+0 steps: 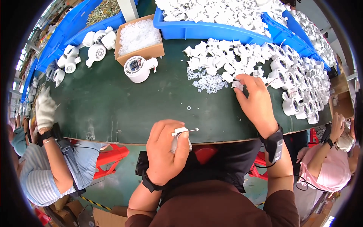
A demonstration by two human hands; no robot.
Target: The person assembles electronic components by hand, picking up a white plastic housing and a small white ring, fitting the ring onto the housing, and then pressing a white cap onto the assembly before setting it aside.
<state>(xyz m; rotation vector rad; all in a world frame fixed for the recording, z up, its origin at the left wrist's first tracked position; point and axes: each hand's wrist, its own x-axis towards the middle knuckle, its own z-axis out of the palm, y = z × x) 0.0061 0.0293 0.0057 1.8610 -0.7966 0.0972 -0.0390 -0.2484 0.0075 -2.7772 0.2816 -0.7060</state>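
At the table's near edge, my left hand (162, 151) is closed around a white plastic housing (180, 131), mostly hidden by the fingers. A thin lead with a small white tip (195, 129) sticks out of it to the right. Farther off, my right hand (258, 101) pinches a small white plastic piece (237, 84) between thumb and forefinger. That piece is just beside a loose heap of similar white pieces (227, 55). Small clear plastic rings (210, 83) lie in a pile left of my right fingertips.
Rows of white round housings (291, 106) stand at the right. A single housing (137, 72) sits before a cardboard box (159, 50) of translucent parts. Blue bins (211, 29) line the back. Gloved co-worker's hand (45, 108) rests at the left; another person's hand (336, 126) is at the right.
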